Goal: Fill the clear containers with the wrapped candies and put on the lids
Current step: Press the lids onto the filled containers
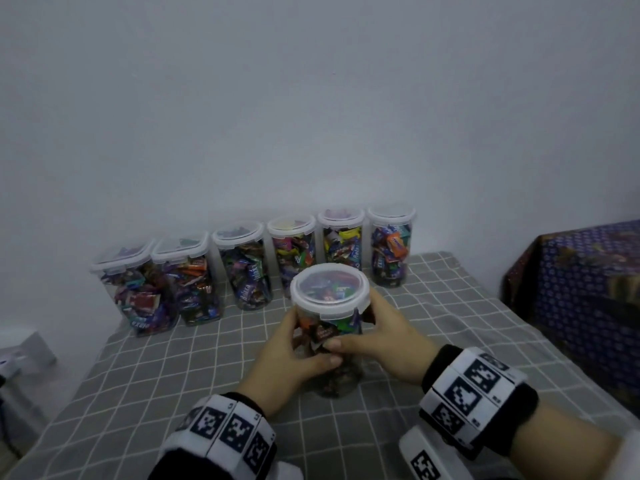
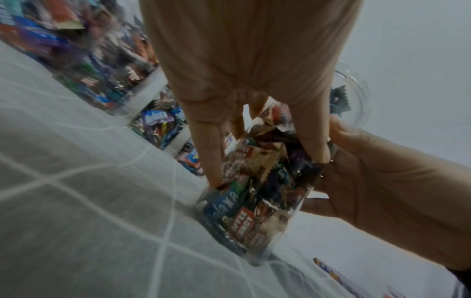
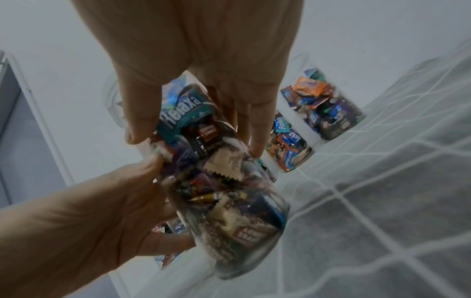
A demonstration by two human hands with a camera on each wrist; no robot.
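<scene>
A clear round container (image 1: 323, 332) packed with wrapped candies stands on the grey checked cloth (image 1: 450, 323) in the middle of the head view. Its white-rimmed lid (image 1: 329, 287) sits on top with the side clips down. Both hands hold its body. My left hand (image 1: 304, 341) wraps it from the left, thumb across the front. My right hand (image 1: 367, 332) wraps it from the right, its thumb just above the left thumb. The left wrist view shows the left hand's fingers (image 2: 214, 161) on the container (image 2: 254, 201). In the right wrist view, the right hand's fingers (image 3: 257, 137) press the container (image 3: 229, 211).
Several filled, lidded containers (image 1: 242, 265) stand in a row along the white wall at the back. A piece of furniture under a purple patterned cloth (image 1: 588, 289) stands at the right. A white object (image 1: 24, 351) lies beyond the table's left edge.
</scene>
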